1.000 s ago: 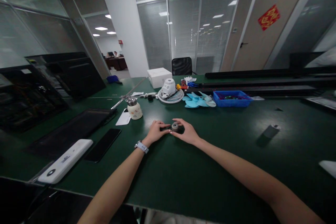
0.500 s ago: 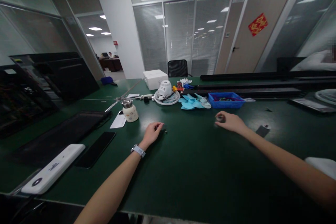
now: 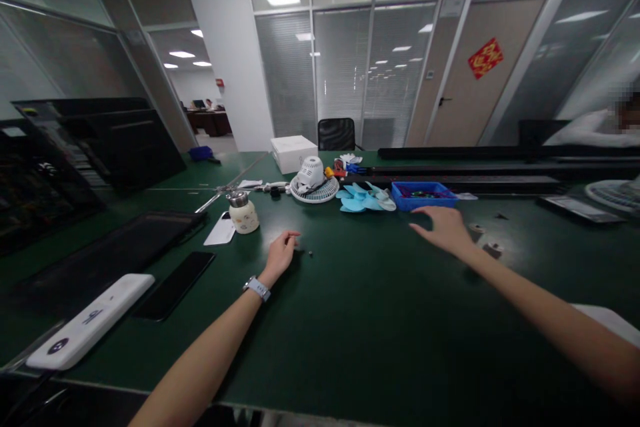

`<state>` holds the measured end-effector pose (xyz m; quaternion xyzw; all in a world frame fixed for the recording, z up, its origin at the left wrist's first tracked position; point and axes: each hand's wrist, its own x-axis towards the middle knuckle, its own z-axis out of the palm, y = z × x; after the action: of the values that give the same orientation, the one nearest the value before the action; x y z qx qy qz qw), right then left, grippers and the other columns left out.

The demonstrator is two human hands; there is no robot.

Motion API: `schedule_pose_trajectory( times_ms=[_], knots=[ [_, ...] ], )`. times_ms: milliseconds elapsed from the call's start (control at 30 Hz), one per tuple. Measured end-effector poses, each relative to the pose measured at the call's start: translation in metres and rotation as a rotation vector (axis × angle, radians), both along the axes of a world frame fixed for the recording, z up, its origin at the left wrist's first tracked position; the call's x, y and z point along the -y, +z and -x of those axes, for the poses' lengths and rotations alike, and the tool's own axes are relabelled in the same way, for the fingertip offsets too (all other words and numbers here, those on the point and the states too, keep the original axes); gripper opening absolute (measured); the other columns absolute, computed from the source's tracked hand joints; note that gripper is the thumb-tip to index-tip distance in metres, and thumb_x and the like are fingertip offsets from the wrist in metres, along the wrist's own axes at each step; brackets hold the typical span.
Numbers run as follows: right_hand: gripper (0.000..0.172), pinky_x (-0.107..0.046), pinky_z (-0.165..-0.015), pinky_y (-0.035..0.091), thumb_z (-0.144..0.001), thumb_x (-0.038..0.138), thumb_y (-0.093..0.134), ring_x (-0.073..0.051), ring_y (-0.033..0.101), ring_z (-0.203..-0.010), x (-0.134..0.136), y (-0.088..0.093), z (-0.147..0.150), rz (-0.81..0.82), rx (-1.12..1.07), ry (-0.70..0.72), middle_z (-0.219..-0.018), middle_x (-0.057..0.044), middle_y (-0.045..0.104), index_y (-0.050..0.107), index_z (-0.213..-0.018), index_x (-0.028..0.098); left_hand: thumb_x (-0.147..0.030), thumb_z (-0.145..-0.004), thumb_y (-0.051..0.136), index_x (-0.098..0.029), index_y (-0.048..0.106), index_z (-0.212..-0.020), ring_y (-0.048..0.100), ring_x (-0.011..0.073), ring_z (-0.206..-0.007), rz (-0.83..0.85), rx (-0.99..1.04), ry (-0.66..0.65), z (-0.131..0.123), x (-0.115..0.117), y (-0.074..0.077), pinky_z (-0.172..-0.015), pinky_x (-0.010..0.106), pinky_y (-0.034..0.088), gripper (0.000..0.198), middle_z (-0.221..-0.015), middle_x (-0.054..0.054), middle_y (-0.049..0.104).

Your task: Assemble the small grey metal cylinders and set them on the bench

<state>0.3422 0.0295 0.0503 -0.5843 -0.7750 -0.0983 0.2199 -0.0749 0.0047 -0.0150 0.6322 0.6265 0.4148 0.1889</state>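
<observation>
The metal part [image 3: 477, 231] has left the right hand [image 3: 445, 227], now released with fingers parted; it sits behind that hand, near the cylinder [image 3: 493, 250]. I cannot tell whether the left hand [image 3: 281, 256] grips anything. Lifting high should avoid knocking either piece.

A single head-worn camera looks forward and down from behind the near edge of the green counter [image 3: 350, 320]. Its view is wide: the left hand [image 3: 281, 255] and right hand [image 3: 444, 227] show closer to it than the blue tray [image 3: 425, 203], which lies at middle depth; beyond the tray come the glass partition [image 3: 340, 73] and the door [image 3: 493, 100].
</observation>
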Motion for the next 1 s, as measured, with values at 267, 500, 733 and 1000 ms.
schedule_pose_trajectory(
  times_ms=[267,500,733,1000],
  knots=[
    [0.046,-0.024,-0.064,0.040,-0.076,0.058,0.061,-0.013,0.058,-0.073,0.017,-0.047,0.204,0.350,-0.218,0.473,-0.083,-0.001,0.065,0.068,-0.110,0.028,-0.031,-0.085,0.037,-0.017,0.064,-0.099,0.061,0.0167,-0.074,-0.014,0.013,-0.001,0.002,0.000,-0.003,-0.069,0.027,0.044,0.034,-0.076,0.003,0.066],
    [0.030,-0.025,-0.061,0.040,-0.081,0.053,0.058,-0.014,0.057,-0.073,0.010,-0.061,0.224,0.307,-0.220,0.406,-0.081,-0.001,0.063,0.074,-0.096,0.034,-0.032,-0.084,0.038,-0.017,0.065,-0.097,0.061,0.0172,-0.075,-0.015,0.015,-0.016,0.000,0.002,0.001,-0.072,0.028,0.046,0.033,-0.076,0.003,0.066],
    [0.034,-0.028,-0.069,0.045,-0.084,0.050,0.052,-0.016,0.060,-0.076,0.013,-0.007,0.089,0.107,-0.288,0.236,-0.090,-0.003,0.067,0.074,-0.098,0.029,-0.033,-0.085,0.037,-0.017,0.066,-0.098,0.061,0.0173,-0.073,0.003,-0.012,-0.027,-0.001,0.003,0.002,-0.068,0.027,0.046,0.035,-0.077,0.003,0.066],
    [0.039,-0.031,-0.070,0.042,-0.079,0.050,0.056,-0.024,0.062,-0.089,0.013,0.018,-0.122,0.125,-0.329,-0.594,-0.099,-0.007,0.070,0.074,-0.103,0.024,-0.034,-0.083,0.039,-0.017,0.067,-0.097,0.061,0.0182,-0.074,0.012,-0.028,-0.026,-0.003,0.004,0.004,-0.071,0.028,0.046,0.036,-0.077,0.003,0.067]
  ],
)
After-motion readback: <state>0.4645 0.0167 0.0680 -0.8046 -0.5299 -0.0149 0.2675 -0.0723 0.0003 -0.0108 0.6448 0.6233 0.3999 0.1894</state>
